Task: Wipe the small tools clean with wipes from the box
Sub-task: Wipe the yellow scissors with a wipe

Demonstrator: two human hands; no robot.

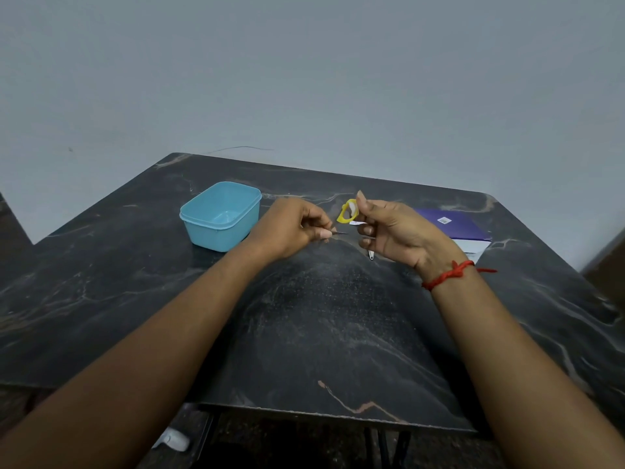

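Note:
My left hand (297, 228) pinches a thin dark metal tool (340, 233) between thumb and fingers, its tip pointing right. My right hand (392, 231) is raised just to the right, with a small white wipe (355, 223) pinched in its fingers; its thumb points up. A yellow-handled small tool (346, 211) shows just behind the gap between the hands; whether it lies on the table or is held I cannot tell. A small silver safety pin (371, 254) lies on the table below my right hand. A purple wipe box (453, 226) lies behind my right hand.
An open light-blue plastic container (221, 216) stands on the dark marble-pattern table (321, 316), left of my left hand. A grey wall rises behind the table's far edge. A red thread is tied on my right wrist.

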